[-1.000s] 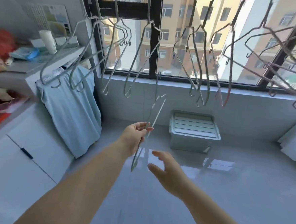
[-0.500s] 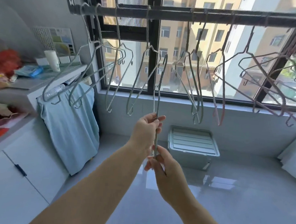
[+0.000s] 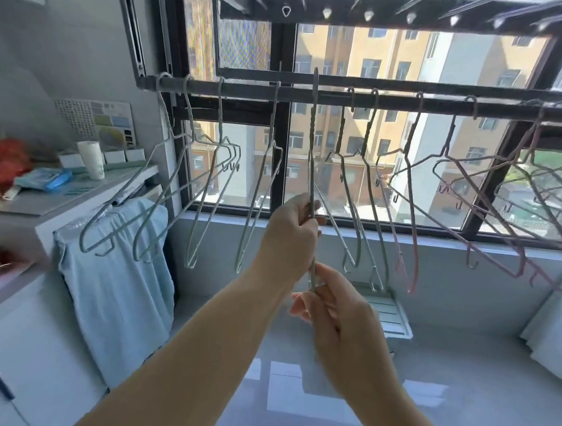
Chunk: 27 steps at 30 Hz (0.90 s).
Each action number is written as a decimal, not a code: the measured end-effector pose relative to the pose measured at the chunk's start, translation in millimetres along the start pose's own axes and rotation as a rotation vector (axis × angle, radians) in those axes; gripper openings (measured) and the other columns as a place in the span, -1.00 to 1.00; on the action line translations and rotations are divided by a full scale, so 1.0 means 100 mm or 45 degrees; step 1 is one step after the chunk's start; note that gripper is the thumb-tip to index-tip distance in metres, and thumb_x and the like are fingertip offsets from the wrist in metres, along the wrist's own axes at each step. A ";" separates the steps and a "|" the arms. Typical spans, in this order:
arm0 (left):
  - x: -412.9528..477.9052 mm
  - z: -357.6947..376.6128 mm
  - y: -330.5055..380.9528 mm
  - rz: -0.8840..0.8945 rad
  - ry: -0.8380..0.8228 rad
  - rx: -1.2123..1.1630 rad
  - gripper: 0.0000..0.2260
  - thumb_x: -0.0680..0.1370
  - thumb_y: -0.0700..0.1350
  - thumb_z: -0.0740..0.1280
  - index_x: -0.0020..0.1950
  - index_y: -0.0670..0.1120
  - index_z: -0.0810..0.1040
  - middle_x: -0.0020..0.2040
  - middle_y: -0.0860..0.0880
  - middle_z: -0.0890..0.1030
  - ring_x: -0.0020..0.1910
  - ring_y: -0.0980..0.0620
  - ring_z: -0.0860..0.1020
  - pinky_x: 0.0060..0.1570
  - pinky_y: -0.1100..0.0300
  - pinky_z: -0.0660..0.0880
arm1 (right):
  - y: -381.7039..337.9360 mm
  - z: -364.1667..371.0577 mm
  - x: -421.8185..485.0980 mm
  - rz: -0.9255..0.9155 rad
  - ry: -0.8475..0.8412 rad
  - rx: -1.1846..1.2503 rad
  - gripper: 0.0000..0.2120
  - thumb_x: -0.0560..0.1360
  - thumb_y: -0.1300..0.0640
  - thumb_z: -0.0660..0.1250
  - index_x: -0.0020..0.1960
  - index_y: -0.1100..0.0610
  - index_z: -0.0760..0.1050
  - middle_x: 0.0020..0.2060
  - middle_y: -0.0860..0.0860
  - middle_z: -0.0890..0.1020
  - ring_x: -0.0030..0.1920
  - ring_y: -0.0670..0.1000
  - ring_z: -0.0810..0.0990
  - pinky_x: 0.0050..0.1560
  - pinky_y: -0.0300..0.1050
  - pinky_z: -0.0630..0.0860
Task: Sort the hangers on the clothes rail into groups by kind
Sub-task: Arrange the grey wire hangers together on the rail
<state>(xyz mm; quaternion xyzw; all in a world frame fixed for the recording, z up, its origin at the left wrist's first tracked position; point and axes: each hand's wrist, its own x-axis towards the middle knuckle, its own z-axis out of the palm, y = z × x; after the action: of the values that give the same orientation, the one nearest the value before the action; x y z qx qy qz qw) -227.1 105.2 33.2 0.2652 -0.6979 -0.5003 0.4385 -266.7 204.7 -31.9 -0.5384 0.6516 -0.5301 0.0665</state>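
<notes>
Pinching a grey-green hanger [image 3: 311, 148] edge-on in both grips: left hand [image 3: 293, 228] closed round the wire partway up, right hand [image 3: 339, 311] nipping the bottom end. Running straight up from both grips, hook tip poking just past the rail [image 3: 397, 102].

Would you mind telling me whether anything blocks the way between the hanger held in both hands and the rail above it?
Nothing visible does. The held hanger rises edge-on, gripped by the left hand and right hand; its top already reaches the rail, in a free gap between the green-grey hangers on either side.
</notes>
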 end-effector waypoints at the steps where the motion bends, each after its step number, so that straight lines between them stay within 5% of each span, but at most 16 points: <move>1: 0.04 0.00 0.04 0.021 -0.004 0.025 -0.68 0.52 -0.36 0.13 -0.22 0.06 0.42 -0.14 -0.10 0.53 -0.13 -0.07 0.49 -0.05 0.05 0.48 | -0.02 -0.01 0.04 -0.015 0.009 -0.003 -0.65 0.49 0.06 0.15 0.26 0.03 0.41 -0.29 -0.17 0.65 -0.16 -0.09 0.66 -0.01 0.00 0.59; 5: 0.21 -0.01 0.16 0.064 -0.026 0.090 -0.77 0.53 -0.34 0.13 0.04 -0.09 0.49 -0.02 -0.11 0.57 0.01 -0.15 0.55 0.07 -0.01 0.49 | -0.10 -0.04 0.28 -0.014 0.023 -0.005 -0.67 0.54 0.21 0.19 0.31 0.11 0.39 -0.27 -0.16 0.65 -0.14 -0.06 0.66 0.02 0.02 0.59; 11: 0.46 0.01 0.10 -0.096 -0.056 0.117 -0.79 0.55 -0.33 0.09 0.06 -0.20 0.48 -0.03 -0.12 0.55 -0.04 -0.01 0.51 -0.10 0.21 0.46 | -0.07 0.00 0.59 0.086 0.020 -0.018 -0.70 0.54 0.22 0.19 0.25 0.12 0.44 -0.34 -0.15 0.64 -0.14 0.03 0.65 0.00 0.11 0.57; 18: 0.50 0.06 -0.11 -0.136 -0.002 0.178 -0.79 0.53 -0.35 0.07 -0.01 -0.17 0.46 -0.09 -0.09 0.52 -0.08 0.00 0.49 0.01 0.08 0.47 | 0.04 0.07 0.55 0.183 -0.044 -0.049 -0.71 0.56 0.22 0.15 0.26 0.10 0.42 -0.31 -0.15 0.63 -0.15 0.01 0.65 -0.03 0.11 0.59; 21: 0.47 0.07 -0.14 -0.140 -0.013 0.233 -0.74 0.52 -0.36 0.07 0.15 -0.19 0.42 0.00 -0.09 0.49 0.05 -0.06 0.47 0.08 0.09 0.41 | -0.01 0.06 0.54 0.178 -0.093 -0.063 -0.73 0.57 0.23 0.11 0.22 0.10 0.43 -0.17 -0.09 0.65 -0.06 0.01 0.63 0.05 0.08 0.56; 24: 0.39 0.08 -0.14 -0.083 -0.012 0.329 -0.52 0.53 -0.35 0.10 0.44 -0.15 0.16 0.40 -0.11 0.32 0.40 -0.06 0.26 0.39 0.07 0.23 | -0.09 -0.05 0.51 0.175 -0.258 -0.317 -0.67 0.58 0.14 0.14 0.33 0.05 0.36 0.21 -0.03 0.51 0.17 0.00 0.52 0.22 -0.09 0.44; 27: 0.24 0.09 -0.06 0.174 0.123 0.418 -0.52 0.53 -0.32 0.16 0.44 -0.14 0.17 0.42 -0.08 0.30 0.40 0.02 0.26 0.31 0.36 0.17 | -0.23 -0.31 0.42 -0.040 -0.045 -0.449 -0.68 0.54 0.22 0.20 0.28 0.05 0.44 0.23 -0.09 0.40 0.14 -0.04 0.51 0.25 -0.20 0.40</move>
<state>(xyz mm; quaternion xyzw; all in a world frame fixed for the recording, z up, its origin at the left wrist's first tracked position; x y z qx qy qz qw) -246.7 87.4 35.4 0.3090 -0.7645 -0.3356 0.4554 -289.3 194.9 19.3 -0.5612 0.7247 -0.3989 -0.0259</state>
